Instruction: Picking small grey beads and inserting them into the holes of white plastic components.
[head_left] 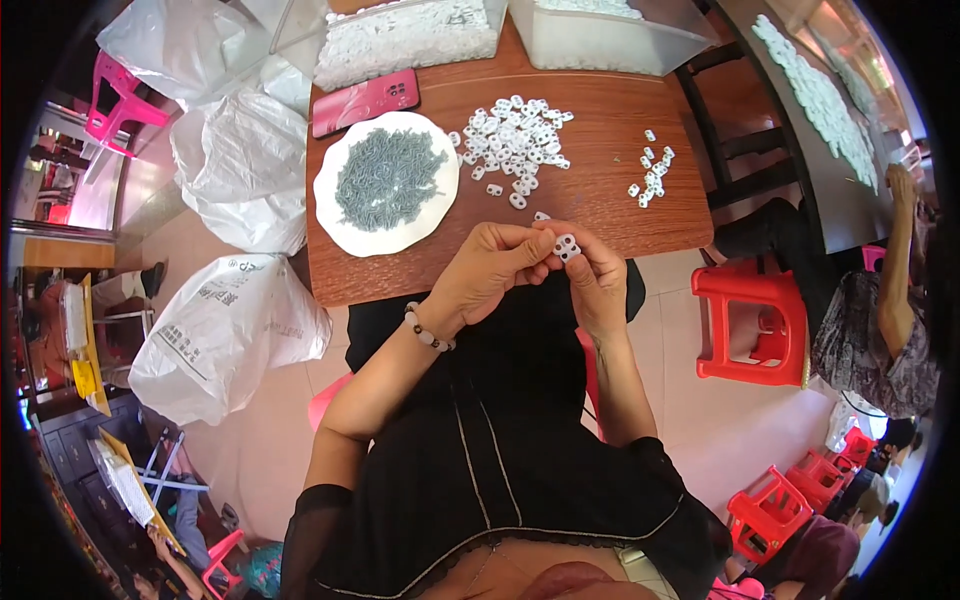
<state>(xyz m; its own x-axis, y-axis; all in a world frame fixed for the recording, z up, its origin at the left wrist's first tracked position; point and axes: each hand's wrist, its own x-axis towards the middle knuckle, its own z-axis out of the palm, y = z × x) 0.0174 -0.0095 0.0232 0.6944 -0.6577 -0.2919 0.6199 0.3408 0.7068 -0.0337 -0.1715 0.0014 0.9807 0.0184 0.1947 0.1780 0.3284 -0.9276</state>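
Both hands meet just over the near edge of the brown wooden table (450,275). Between the thumb and fingers of my right hand (600,285) is a small white plastic piece with two dark round holes (567,247). My left hand (490,268) is closed in a pinch right beside that piece, its fingertips touching or almost touching it; anything inside the pinch is hidden. Beyond them lies a loose pile of similar white two-hole pieces (515,135). To its left, a scalloped white plate (335,215) carries a heap of thin grey screws (388,180).
A pink phone (365,103) lies behind the plate. Clear bins (610,50) of white pieces stand at the back. A smaller group of white pieces (653,175) is at the right. White sacks (230,340) flank the table; a red stool (750,325) and another person's arm (897,260) are rightward.
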